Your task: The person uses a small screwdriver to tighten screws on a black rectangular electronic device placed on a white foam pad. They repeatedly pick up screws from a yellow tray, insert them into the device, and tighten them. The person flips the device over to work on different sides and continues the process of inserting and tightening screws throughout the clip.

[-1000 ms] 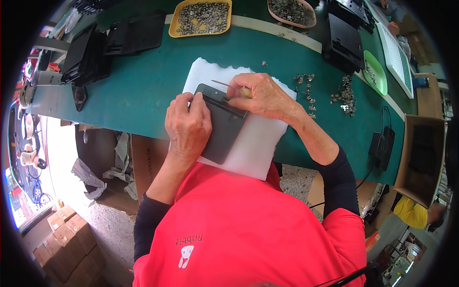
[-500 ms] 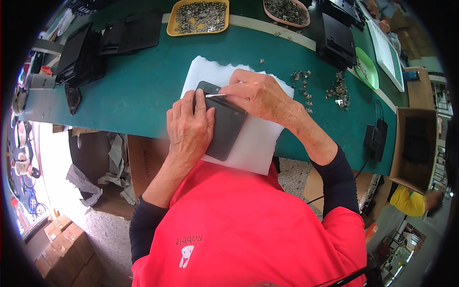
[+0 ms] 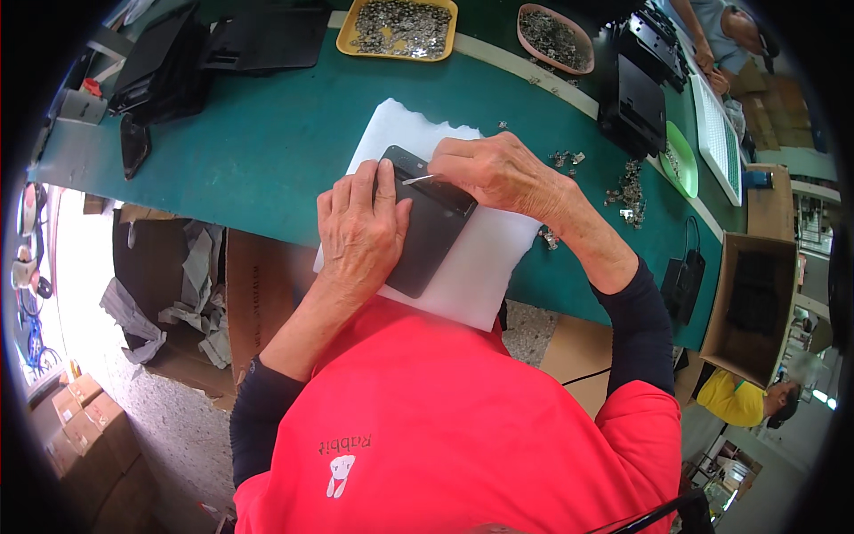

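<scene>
A flat dark grey plastic panel (image 3: 433, 236) lies slanted on a white foam sheet (image 3: 485, 298). My left hand (image 3: 358, 227) rests on the panel's left side with its fingers stretched out, the index fingertip close to the upper end. My right hand (image 3: 485, 169) is closed in a pinch on a thin white stick that looks like a cotton swab (image 3: 416, 180). The swab's tip points left and lies over the panel's upper part, near a dark slot. The fingers hide the swab's other end.
Small metal parts (image 3: 629, 191) lie in loose piles on the green table (image 3: 258, 160). More fill a yellow tray (image 3: 345, 44) and a pink tray (image 3: 587, 55). A green tray (image 3: 685, 165) sits at right. Black plastic pieces (image 3: 636, 102) are stacked on both sides. Other people are at the right.
The swab's tip has shifted a little along the panel's upper part and tilts more. My view has turned slightly. Both hands keep their places on the panel and swab.
</scene>
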The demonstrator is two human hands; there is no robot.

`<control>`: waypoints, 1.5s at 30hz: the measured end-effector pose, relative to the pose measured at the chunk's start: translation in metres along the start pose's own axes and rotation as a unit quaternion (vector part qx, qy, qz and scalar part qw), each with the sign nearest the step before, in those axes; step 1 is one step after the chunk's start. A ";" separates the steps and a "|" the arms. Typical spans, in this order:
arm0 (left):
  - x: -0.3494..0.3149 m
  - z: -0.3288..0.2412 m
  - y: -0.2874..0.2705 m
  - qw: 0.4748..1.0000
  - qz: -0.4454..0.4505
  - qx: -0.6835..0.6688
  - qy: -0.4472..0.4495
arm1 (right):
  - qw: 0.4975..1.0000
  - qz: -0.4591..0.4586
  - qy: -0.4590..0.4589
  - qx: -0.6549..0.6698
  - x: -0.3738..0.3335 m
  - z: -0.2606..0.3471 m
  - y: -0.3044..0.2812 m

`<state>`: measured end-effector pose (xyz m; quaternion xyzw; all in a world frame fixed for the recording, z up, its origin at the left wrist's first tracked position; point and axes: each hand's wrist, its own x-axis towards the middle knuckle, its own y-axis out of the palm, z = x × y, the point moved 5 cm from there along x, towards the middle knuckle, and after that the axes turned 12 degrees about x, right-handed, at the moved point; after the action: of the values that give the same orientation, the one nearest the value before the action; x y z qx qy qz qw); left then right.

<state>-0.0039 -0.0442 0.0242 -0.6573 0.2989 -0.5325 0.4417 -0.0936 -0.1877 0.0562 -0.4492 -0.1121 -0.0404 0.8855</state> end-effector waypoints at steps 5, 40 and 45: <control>0.000 0.000 0.001 1.000 0.007 0.001 -0.004 | 0.994 -0.053 0.016 0.089 -0.008 -0.014 0.002; -0.002 0.003 0.002 0.999 0.015 -0.025 -0.018 | 0.995 0.033 -0.096 -0.002 0.000 -0.020 0.006; 0.000 0.001 0.000 1.000 0.009 -0.021 -0.018 | 0.991 0.069 -0.104 -0.043 0.002 -0.016 0.005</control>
<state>-0.0026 -0.0442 0.0238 -0.6730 0.3079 -0.5100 0.4383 -0.0876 -0.1973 0.0434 -0.4955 -0.1701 0.0628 0.8495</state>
